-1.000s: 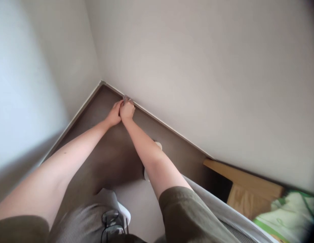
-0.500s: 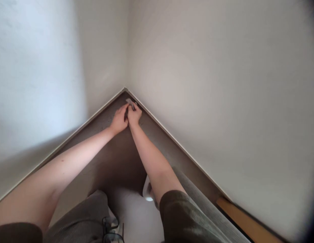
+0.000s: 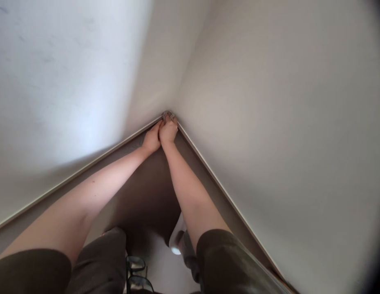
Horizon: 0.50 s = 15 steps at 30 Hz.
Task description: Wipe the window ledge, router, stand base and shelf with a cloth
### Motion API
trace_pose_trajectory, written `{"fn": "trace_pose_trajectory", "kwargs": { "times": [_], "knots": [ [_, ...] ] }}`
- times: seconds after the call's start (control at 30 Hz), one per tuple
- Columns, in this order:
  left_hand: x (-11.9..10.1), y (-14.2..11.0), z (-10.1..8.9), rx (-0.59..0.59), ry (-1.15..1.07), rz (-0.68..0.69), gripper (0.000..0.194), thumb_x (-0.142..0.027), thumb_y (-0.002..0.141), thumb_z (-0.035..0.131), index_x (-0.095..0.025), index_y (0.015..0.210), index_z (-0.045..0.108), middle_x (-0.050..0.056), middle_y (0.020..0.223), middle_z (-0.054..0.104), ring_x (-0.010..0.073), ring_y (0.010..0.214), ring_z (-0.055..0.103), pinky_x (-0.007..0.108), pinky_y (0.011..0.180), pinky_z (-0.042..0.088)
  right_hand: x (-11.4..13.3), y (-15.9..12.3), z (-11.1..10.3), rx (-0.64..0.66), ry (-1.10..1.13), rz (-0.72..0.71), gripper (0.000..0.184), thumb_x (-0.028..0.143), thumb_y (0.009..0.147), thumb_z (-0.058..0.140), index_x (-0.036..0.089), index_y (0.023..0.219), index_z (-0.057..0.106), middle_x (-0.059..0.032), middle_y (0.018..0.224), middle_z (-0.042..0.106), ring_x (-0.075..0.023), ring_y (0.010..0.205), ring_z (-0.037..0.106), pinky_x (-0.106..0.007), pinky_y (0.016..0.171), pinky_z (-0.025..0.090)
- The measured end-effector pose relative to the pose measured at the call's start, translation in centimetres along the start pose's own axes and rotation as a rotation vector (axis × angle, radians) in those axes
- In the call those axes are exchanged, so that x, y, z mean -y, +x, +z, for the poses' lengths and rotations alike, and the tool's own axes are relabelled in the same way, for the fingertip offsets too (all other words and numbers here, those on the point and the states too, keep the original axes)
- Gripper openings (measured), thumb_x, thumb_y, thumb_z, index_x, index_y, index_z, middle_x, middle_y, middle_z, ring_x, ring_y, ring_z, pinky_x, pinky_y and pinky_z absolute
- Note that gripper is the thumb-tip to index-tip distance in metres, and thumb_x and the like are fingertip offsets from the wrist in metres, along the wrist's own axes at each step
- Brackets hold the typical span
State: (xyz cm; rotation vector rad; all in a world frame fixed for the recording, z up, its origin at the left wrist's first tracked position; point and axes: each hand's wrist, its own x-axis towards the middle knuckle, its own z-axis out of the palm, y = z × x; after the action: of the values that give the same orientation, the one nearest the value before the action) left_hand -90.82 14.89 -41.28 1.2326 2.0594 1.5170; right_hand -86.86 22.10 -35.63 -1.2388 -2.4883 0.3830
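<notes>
My right hand (image 3: pixel 169 130) is closed around a small crumpled grey cloth (image 3: pixel 167 114), pressed into the corner where the two walls meet, at the top of the skirting board (image 3: pixel 205 163). Close against it on the left is my left hand (image 3: pixel 152 138). Its fingers reach in towards the same cloth and appear to hold its near side, though the fingertips are partly hidden behind the right hand. Only a little of the cloth shows above the fingers.
Pale walls rise on the left (image 3: pixel 86 73) and right (image 3: pixel 269 102). Dark grey floor (image 3: pixel 144 183) lies below my arms. A white slipper or shoe (image 3: pixel 175 241) shows near my right forearm. Glasses (image 3: pixel 137 271) hang in front of my body at the bottom.
Both hands have moved forward with the cloth, from above the floor just short of the corner up to the corner itself. The view has tilted and shifted slightly.
</notes>
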Motion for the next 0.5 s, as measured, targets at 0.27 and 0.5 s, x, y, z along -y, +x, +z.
{"fn": "trace_pose_trajectory", "kwargs": {
  "times": [0.27,0.5],
  "knots": [
    [0.8,-5.7,-2.7,-0.069,0.076,-0.087,0.063,-0.016,0.082,0.056,-0.014,0.144,0.042,0.017,0.145,0.054,0.0254,0.133,0.053,0.040,0.114,0.042,2.5,-4.6,0.9,0.215,-0.057,-0.095,0.047,0.015,0.096,0.039,0.017,0.140,0.055,-0.0166,0.138,0.054,-0.0226,0.117,0.061,-0.031,0.092,0.054],
    [0.6,-12.6,-6.8,-0.138,0.185,-0.264,0.063,-0.015,0.080,0.055,-0.016,0.142,0.044,0.016,0.144,0.055,0.0261,0.132,0.055,0.042,0.114,0.042,6.3,-10.6,2.8,0.369,0.049,-0.121,0.046,0.017,0.098,0.039,0.017,0.139,0.057,-0.0158,0.137,0.056,-0.0207,0.116,0.063,-0.029,0.098,0.051]
  ]
}}
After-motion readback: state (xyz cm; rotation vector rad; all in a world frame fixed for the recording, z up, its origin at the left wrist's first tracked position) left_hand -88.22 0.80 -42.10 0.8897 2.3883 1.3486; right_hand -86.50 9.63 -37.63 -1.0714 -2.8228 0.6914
